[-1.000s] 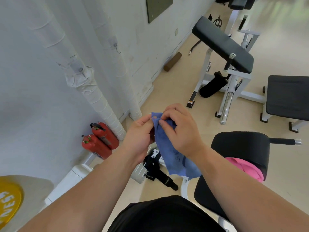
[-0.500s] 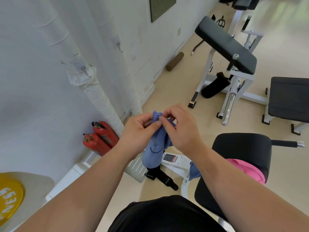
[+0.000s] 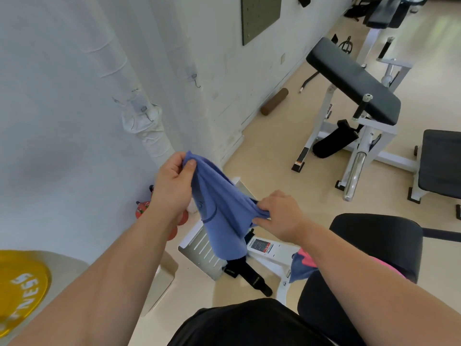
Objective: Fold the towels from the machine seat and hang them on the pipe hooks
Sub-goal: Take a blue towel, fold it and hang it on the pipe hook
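I see the white wrapped pipe (image 3: 159,143) running down the wall on my left and the black machine seat (image 3: 379,236) low on my right. Between them the blue towel (image 3: 219,211) hangs in the air. My left hand (image 3: 172,188) pinches its top corner beside the pipe, and my right hand (image 3: 283,218) grips a lower edge. A pink towel (image 3: 385,265) lies on the seat. A small hook (image 3: 147,114) juts from the pipe joint.

Your left hand (image 3: 172,186) pinches the top corner of the blue towel (image 3: 222,211) while your right hand (image 3: 280,216) grips its lower edge, stretching it between them. A pink towel (image 3: 308,260) lies on the black machine seat (image 3: 379,243). Two hooks (image 3: 195,79) jut from the white wrapped pipes (image 3: 152,136).
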{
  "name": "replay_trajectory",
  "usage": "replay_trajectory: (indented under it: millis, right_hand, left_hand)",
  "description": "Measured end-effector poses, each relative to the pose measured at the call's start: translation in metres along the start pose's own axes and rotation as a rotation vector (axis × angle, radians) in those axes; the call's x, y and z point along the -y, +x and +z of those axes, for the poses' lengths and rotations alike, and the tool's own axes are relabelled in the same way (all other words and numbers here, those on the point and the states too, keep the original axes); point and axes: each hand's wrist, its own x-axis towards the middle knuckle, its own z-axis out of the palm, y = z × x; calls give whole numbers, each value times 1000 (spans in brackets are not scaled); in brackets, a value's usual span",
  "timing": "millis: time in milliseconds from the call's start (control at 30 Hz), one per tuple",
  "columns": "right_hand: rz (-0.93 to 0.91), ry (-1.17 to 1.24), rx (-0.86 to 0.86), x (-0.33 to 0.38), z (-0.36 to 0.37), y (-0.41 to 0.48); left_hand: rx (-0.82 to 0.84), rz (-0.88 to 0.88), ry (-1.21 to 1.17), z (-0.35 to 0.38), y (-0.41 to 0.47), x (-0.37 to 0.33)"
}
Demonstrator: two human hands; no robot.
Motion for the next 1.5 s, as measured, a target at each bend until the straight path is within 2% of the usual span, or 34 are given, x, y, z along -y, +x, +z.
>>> replay_trajectory:
  millis: [67,167,333,500,633,700,833,1133,1200,1367,1500]
  right_hand:
    - [45,-107,53,-3,-3,3]
    - [49,-212,19,-3,-16,7]
    - [-51,-246,-327,-14,-39,19]
    - [3,-154,-498,-22,-68,28]
    - [98,22,-378,-32,-90,26]
    - [181,120,-339,-33,-97,26]
    - [264,407,-293,-32,-98,24]
    - [287,554,-252,-32,-82,31]
    - [282,611,-250,-23,-77,37]
    - [295,711,-301,9,-62,60]
    - [345,814,-217,29,-47,77]
  left_hand:
    - [-68,-14,-6,-12,7,8]
    - [-159,-18,21,-28,17,15]
    - [-216,-39,37,-51,32,27]
    - [-198,-60,-24,-65,30,31]
    - [-2,-18,25,-76,28,31]
    - [40,3,69,-80,30,34]
    - [51,1,124,-89,35,43]
    - [43,-84,27,-102,33,61]
    - [63,-73,60,-110,32,67]
    - [210,-53,328,-137,29,76]
    - [147,-143,245,-171,31,90]
